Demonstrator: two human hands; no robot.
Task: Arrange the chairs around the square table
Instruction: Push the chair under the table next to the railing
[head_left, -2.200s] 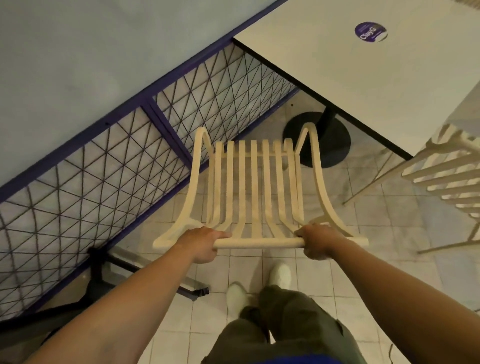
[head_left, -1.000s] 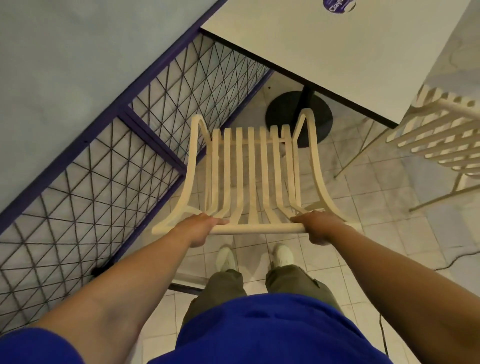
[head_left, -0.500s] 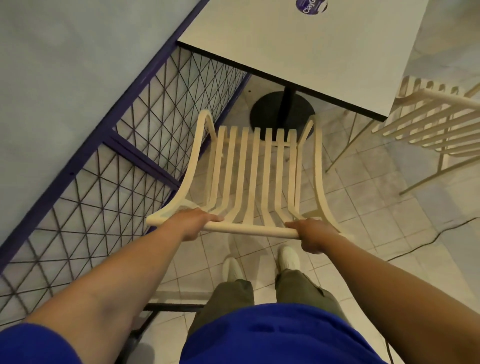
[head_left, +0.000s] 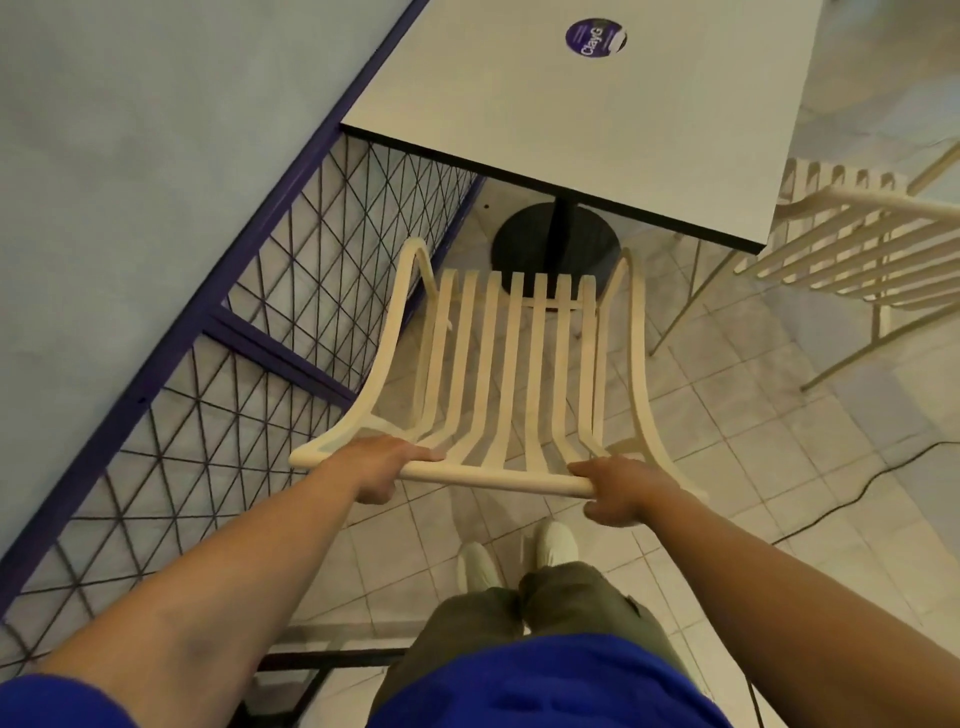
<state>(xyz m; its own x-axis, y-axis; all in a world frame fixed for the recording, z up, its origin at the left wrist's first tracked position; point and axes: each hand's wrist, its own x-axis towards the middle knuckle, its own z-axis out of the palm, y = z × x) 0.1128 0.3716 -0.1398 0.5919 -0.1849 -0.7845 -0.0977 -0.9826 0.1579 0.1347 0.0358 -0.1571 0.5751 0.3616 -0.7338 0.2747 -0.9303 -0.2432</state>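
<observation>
A cream slatted chair (head_left: 514, 364) stands in front of me, its seat pointing toward the white square table (head_left: 597, 130). My left hand (head_left: 376, 467) grips the left part of the chair's top back rail. My right hand (head_left: 621, 491) grips the right part of the same rail. The chair's front edge lies just short of the table's near edge, over the black round base (head_left: 524, 241). A second cream slatted chair (head_left: 857, 239) stands at the table's right side.
A purple-framed wire mesh fence (head_left: 249, 338) runs along the left, close to the chair's left arm. A black cable (head_left: 883, 478) lies on the tiled floor at right. My white shoes (head_left: 519, 561) stand just behind the chair.
The chair has moved forward toward the table with both hands still on its back rail. The table's near edge and base now sit closer to the seat's front.
</observation>
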